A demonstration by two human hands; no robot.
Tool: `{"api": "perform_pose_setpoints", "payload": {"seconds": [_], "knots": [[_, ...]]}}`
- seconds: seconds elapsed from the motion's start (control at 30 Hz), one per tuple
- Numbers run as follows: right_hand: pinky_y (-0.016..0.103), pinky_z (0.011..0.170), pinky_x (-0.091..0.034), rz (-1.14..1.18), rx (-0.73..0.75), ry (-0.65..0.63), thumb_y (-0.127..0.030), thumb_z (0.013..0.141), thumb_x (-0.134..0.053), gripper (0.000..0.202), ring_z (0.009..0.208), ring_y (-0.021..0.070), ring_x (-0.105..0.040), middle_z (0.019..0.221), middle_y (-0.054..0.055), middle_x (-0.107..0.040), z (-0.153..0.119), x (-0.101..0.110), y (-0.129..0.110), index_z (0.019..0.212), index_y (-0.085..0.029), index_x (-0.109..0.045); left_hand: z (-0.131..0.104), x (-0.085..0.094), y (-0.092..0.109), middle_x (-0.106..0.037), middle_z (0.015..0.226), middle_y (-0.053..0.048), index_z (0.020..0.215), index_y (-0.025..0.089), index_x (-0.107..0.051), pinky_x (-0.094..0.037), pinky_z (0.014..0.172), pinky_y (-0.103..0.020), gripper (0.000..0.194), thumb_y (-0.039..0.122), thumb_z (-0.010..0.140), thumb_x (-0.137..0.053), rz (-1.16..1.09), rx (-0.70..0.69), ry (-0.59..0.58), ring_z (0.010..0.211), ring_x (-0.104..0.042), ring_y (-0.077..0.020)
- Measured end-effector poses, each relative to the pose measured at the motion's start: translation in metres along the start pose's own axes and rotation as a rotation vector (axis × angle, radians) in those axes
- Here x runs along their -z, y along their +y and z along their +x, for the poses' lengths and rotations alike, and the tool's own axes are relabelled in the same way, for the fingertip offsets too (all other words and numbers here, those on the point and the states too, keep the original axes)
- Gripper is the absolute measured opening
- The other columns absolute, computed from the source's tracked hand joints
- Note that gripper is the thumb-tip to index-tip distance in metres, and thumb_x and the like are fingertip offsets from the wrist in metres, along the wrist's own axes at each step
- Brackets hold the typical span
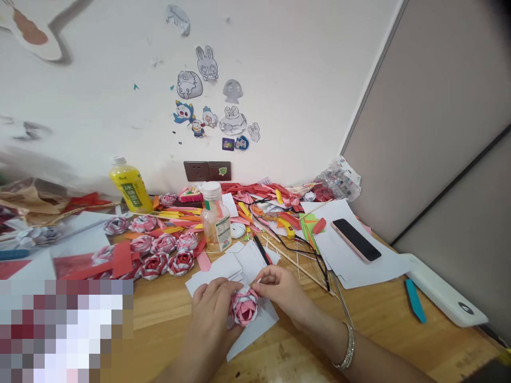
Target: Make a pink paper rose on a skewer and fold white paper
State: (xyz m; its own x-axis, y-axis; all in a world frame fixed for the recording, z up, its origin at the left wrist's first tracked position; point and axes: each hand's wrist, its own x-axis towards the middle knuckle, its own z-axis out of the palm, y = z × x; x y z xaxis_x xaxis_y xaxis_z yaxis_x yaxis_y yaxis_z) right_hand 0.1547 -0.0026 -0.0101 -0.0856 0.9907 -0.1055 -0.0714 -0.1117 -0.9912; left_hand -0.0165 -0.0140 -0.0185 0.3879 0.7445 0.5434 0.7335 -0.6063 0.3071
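Observation:
A pink and white folded paper rose [244, 308] lies between my hands, above a sheet of white paper [253, 335]. My left hand [215, 311] is curled around the flower's left side, its fingers closed on it. At the flower's upper right edge, my right hand [277, 290] pinches a small white paper piece [257, 282] between thumb and fingertips. Just beyond the hands are stacked white paper slips [223, 268] and a black pen [262, 250].
Several finished paper roses [163, 243] sit to the left. A clear bottle [215, 215], a yellow drink bottle [131, 186] and piled coloured paper strips line the wall. On the right lie a phone [356, 240] on white sheets, a white lamp-like bar [443, 292] and a teal strip [415, 300].

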Motion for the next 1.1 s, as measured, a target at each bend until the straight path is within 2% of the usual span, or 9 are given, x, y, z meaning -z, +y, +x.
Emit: {"api": "perform_pose_setpoints", "payload": {"seconds": [0.23,0.4,0.5,0.6,0.73,0.9,1.0,1.1], "knots": [[0.023,0.060,-0.043,0.044,0.004,0.007,-0.028,0.058,-0.074,0.024,0.064,0.0133,-0.058,0.066,-0.001,-0.062,-0.0002,0.0000,0.0024,0.072,-0.015,-0.059,-0.0021,0.0024,0.0004,-0.063,0.090,-0.005,0.094,0.022,-0.053,-0.032,0.080,-0.039,0.032,0.013,0.064,-0.061,-0.013,-0.009,-0.028,0.091,-0.053,-0.0260],[0.024,0.062,-0.044,0.079,0.039,-0.050,-0.030,0.058,-0.076,0.029,0.065,0.0129,-0.059,0.069,0.000,-0.062,0.0032,0.0044,0.0007,0.074,-0.015,-0.058,-0.0020,0.0054,0.0010,-0.061,0.097,-0.008,0.111,0.021,-0.045,-0.033,0.081,-0.040,0.055,0.025,0.062,-0.068,0.000,-0.072,-0.109,0.090,-0.054,-0.0262],[0.024,0.062,-0.045,0.102,0.037,-0.101,-0.032,0.057,-0.077,0.031,0.065,0.0130,-0.059,0.069,0.000,-0.063,0.0042,0.0047,0.0013,0.074,-0.015,-0.056,-0.0001,0.0076,0.0023,-0.062,0.087,-0.004,0.104,0.023,-0.049,-0.034,0.077,-0.038,0.045,0.019,0.063,-0.066,-0.035,-0.074,-0.151,0.081,-0.056,-0.0229],[0.025,0.063,-0.045,0.097,0.040,-0.133,-0.034,0.057,-0.077,0.032,0.066,0.0137,-0.059,0.070,0.001,-0.063,0.0035,0.0031,0.0014,0.073,-0.016,-0.056,0.0008,0.0083,0.0033,-0.063,0.082,-0.002,0.095,0.023,-0.052,-0.034,0.076,-0.037,0.037,0.017,0.062,-0.066,-0.052,-0.096,-0.116,0.080,-0.056,-0.0229],[0.025,0.065,-0.044,0.022,0.073,-0.169,-0.033,0.058,-0.075,0.029,0.068,0.0138,-0.058,0.070,0.000,-0.061,0.0014,0.0025,-0.0027,0.073,-0.016,-0.056,-0.0003,0.0073,0.0030,-0.066,0.098,-0.006,0.100,0.022,-0.049,-0.032,0.084,-0.042,0.040,0.018,0.063,-0.064,-0.076,-0.171,-0.055,0.096,-0.053,-0.0274],[0.024,0.060,-0.043,-0.132,0.136,-0.111,-0.029,0.061,-0.073,0.023,0.063,0.0131,-0.056,0.066,-0.001,-0.058,-0.0010,0.0041,-0.0070,0.071,-0.015,-0.057,-0.0005,0.0048,0.0024,-0.063,0.102,-0.007,0.102,0.024,-0.048,-0.042,0.081,-0.039,0.041,0.014,0.064,-0.061,-0.256,-0.090,-0.144,0.097,-0.054,-0.0251],[0.024,0.058,-0.043,-0.129,0.136,-0.085,-0.029,0.061,-0.073,0.024,0.061,0.0133,-0.056,0.065,-0.001,-0.058,-0.0007,0.0063,-0.0066,0.069,-0.015,-0.055,0.0001,0.0037,0.0025,-0.062,0.101,-0.006,0.100,0.024,-0.049,-0.046,0.080,-0.038,0.041,0.010,0.063,-0.061,-0.330,-0.041,-0.132,0.098,-0.054,-0.0243],[0.024,0.058,-0.042,-0.061,0.094,-0.141,-0.030,0.059,-0.074,0.027,0.061,0.0128,-0.056,0.066,-0.001,-0.059,0.0007,0.0088,-0.0068,0.068,-0.015,-0.053,0.0013,0.0051,0.0035,-0.061,0.102,-0.006,0.096,0.025,-0.050,-0.047,0.080,-0.038,0.039,0.006,0.062,-0.060,-0.370,-0.006,-0.111,0.098,-0.054,-0.0238]]}}
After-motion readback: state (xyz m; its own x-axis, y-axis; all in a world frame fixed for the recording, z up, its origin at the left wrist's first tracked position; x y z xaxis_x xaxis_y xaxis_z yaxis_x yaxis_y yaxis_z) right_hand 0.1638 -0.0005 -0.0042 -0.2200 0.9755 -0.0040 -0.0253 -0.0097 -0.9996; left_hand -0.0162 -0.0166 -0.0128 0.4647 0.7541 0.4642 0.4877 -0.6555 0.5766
